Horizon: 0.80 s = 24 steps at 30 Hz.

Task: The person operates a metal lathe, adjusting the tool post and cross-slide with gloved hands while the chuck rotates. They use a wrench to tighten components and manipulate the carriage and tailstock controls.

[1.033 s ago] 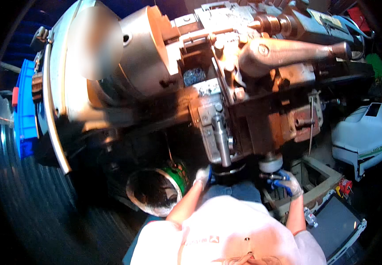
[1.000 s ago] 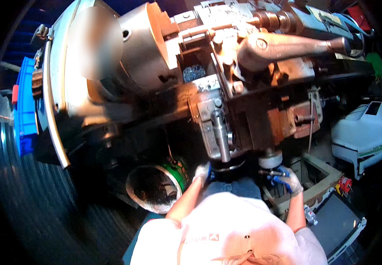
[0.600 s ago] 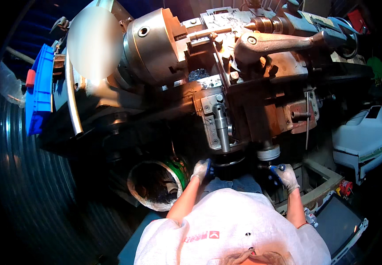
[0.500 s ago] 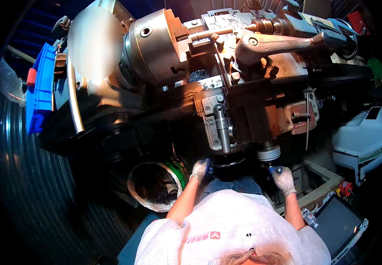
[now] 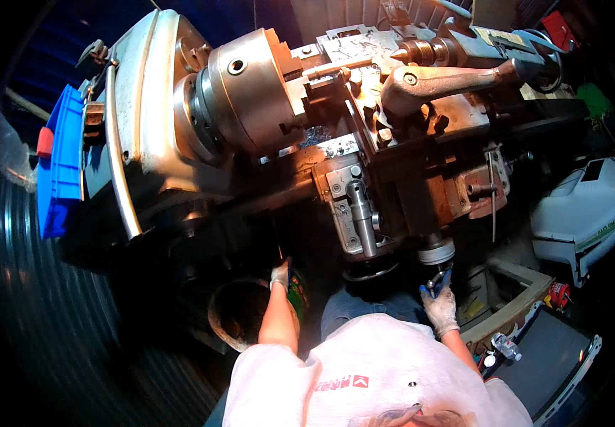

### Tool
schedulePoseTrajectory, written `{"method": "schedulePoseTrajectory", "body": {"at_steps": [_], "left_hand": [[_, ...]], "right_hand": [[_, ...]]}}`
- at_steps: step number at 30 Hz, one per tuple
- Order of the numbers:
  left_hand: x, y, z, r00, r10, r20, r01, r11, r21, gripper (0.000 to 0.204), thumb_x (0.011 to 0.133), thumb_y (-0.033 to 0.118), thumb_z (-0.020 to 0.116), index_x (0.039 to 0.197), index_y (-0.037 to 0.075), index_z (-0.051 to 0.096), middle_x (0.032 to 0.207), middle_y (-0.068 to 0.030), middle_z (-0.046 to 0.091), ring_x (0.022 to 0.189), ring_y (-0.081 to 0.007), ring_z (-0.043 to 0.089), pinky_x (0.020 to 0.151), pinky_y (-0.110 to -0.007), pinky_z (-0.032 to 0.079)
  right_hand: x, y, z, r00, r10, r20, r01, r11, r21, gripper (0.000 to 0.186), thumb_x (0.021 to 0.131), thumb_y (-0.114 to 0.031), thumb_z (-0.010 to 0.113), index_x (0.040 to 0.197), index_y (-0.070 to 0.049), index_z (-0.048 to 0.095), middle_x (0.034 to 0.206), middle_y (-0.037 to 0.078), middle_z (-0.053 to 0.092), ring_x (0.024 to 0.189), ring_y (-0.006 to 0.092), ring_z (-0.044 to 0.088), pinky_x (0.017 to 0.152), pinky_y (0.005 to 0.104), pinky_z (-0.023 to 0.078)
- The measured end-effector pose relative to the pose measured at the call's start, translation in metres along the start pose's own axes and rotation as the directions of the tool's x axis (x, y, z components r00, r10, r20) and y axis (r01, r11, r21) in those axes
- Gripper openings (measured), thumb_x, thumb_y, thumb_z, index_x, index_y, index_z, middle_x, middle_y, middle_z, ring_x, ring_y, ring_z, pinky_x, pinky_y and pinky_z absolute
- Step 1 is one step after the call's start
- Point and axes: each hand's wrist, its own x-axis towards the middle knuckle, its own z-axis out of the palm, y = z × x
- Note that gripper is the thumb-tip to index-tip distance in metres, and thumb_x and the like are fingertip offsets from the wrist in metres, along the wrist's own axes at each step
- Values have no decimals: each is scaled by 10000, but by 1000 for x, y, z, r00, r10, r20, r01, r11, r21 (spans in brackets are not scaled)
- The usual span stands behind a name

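My left hand (image 5: 280,275), in a white work glove with blue on the fingers, is at the lower end of a thin upright lever (image 5: 280,247) below the lathe bed. Its fingers look closed round the lever, though shadow covers part of them. With my right hand (image 5: 440,306), gloved alike, I grip the crank handle (image 5: 433,283) under a pale ringed dial (image 5: 436,251). Farther up, a slim metal workpiece (image 5: 336,67) runs between the chuck (image 5: 249,89) and the pointed tailstock centre (image 5: 407,53). The tool post handle (image 5: 450,85) extends to the right.
A bucket (image 5: 216,313) with a green side stands below my left hand. A black handwheel (image 5: 370,273) is between my hands. On the left is a blue crate (image 5: 62,164); on the right, a white machine cover (image 5: 581,213) and a dark tray (image 5: 542,363).
My left hand has moved left, from beside the black handwheel to the lever. My right hand has shifted slightly left and down with the crank handle. The view has moved a little.
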Motion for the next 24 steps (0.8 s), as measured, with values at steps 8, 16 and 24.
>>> {"method": "schedulePoseTrajectory", "body": {"at_steps": [8, 16, 24], "left_hand": [[62, -60, 40, 982, -20, 185, 62, 974, -220, 557, 876, 525, 613, 976, -16, 698, 784, -131, 680, 647, -243, 637, 605, -407, 499], [4, 23, 11, 969, -75, 235, 103, 989, -109, 596, 879, 536, 571, 1156, 15, 648, 878, -157, 687, 702, -288, 648, 574, -462, 486], [-6, 0, -15, 986, 126, 110, -127, 992, 3, 507, 927, 496, 532, 1198, 85, 652, 1015, -144, 703, 919, -245, 664, 791, -412, 499]], "right_hand": [[-2, -11, -4, 999, 29, -30, -30, 999, -28, 903, 800, -280, 721, 1487, 15, 214, 970, 217, 665, 895, 397, 641, 792, 466, 502], [-3, -13, 1, 996, 25, -88, -28, 999, -41, 840, 821, -241, 722, 1477, 24, 270, 963, 189, 657, 885, 302, 651, 807, 393, 509], [6, 3, 5, 993, -94, -75, 89, 994, -65, 659, 850, -297, 730, 1353, 17, 442, 899, 100, 591, 780, 208, 543, 736, 364, 468]]}}
